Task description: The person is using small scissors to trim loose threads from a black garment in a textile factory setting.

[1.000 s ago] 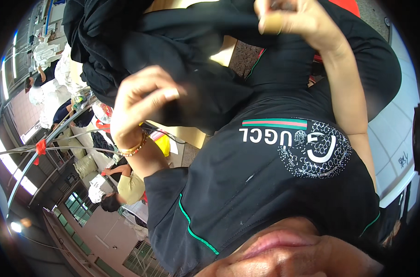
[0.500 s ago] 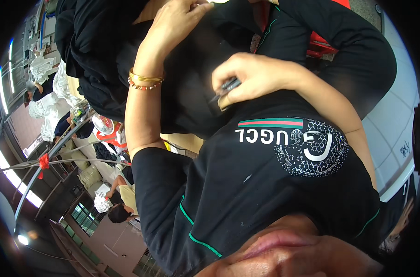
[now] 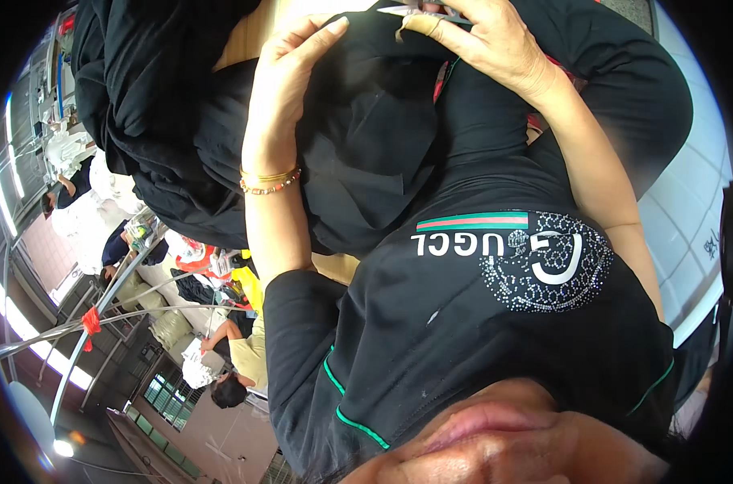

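Observation:
Black cloth lies heaped across my lap and spreads to the left in thick folds. At its far edge my left hand is closed, thumb against fingers, on the cloth. My right hand is at the far edge of the view, closed round a pair of small metal thread snips. The pale blades point left, toward my left hand and just over the black cloth. A tan wrap covers one digit of my right hand. The upper frame edge cuts off part of the snips.
A light wooden surface shows past the cloth. To the left are metal rails with a red tie, piled white garments and a person in a yellowish top. A white tiled surface is at my right.
My right hand has moved with the snips from near my chest to the far edge, beside my left hand. My left hand has come slightly nearer, and the cloth has shifted.

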A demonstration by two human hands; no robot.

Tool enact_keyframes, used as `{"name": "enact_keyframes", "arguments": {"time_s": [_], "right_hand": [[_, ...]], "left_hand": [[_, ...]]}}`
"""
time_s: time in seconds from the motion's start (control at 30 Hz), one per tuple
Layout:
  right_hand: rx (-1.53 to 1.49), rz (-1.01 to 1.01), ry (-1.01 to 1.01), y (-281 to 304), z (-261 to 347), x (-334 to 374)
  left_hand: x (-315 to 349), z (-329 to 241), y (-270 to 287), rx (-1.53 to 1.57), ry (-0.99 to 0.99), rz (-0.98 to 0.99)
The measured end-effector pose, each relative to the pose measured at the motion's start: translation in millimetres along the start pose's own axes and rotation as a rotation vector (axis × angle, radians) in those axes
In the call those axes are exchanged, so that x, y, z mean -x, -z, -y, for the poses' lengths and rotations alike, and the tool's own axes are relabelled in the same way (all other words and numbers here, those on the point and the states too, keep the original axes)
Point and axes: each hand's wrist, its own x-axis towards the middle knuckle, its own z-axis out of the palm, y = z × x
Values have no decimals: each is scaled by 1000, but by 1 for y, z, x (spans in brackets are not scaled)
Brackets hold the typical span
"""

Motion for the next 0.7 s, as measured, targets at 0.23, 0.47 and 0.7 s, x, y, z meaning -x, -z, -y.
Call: {"name": "enact_keyframes", "arguments": {"time_s": [0.23, 0.47, 0.7], "right_hand": [[-39, -91, 302, -27, -29, -7], [-185, -235, 499, -42, -46, -7], [33, 101, 160, -14, -3, -10]], "left_hand": [[7, 0, -1, 69, -1, -12], [7, 1, -5, 70, 10, 61], [6, 13, 10, 2, 33, 41]]}}
